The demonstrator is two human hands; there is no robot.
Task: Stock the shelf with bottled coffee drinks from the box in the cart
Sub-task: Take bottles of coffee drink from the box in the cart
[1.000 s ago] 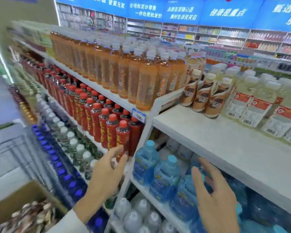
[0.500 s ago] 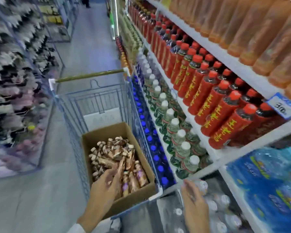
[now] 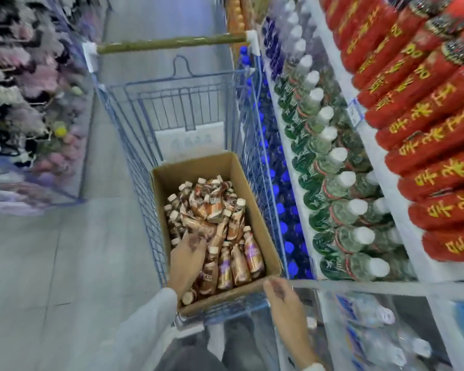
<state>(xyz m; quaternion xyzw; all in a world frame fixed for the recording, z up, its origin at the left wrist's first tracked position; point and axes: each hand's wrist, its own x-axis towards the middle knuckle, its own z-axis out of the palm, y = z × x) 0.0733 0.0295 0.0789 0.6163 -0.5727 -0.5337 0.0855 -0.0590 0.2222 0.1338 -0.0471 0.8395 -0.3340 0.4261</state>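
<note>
In the blue wire cart (image 3: 188,103), at its near end, an open cardboard box (image 3: 193,170) is set, rectangular, with plain matte brown walls. The bottled coffee drinks (image 3: 212,210) are heaped loosely inside it: small waisted plastic bottles in glossy brown-and-cream wrappers, some marked with purple, each closed by a pale round cap. Most are lying on their sides and pointing in different directions; a few near the front wall are laid side by side.

The left hand (image 3: 185,261) is lowered into the box from a white sleeve (image 3: 134,330), and its fingers (image 3: 196,242) are held close together and pressed onto the pile; because of blur, it cannot be told whether a bottle is gripped. The right hand (image 3: 284,298) is held just beside the box's near right corner, its fingers loosely curled with nothing seen in them.

Beyond the box a white sheet (image 3: 190,140) is seen on the cart's floor, and a green handle bar (image 3: 172,42) is fixed between 2 white end pieces.

The white shelf (image 3: 386,183) runs just beside the cart's right side. Red-wrapped bottles (image 3: 426,170) with yellow characters are packed on 1 tier, green bottles (image 3: 332,188) with white caps on the tier below, and blue-capped bottles (image 3: 279,210) lowest, partly screened by the cart's mesh. Grey floor tiles (image 3: 51,263) lie to the left.
</note>
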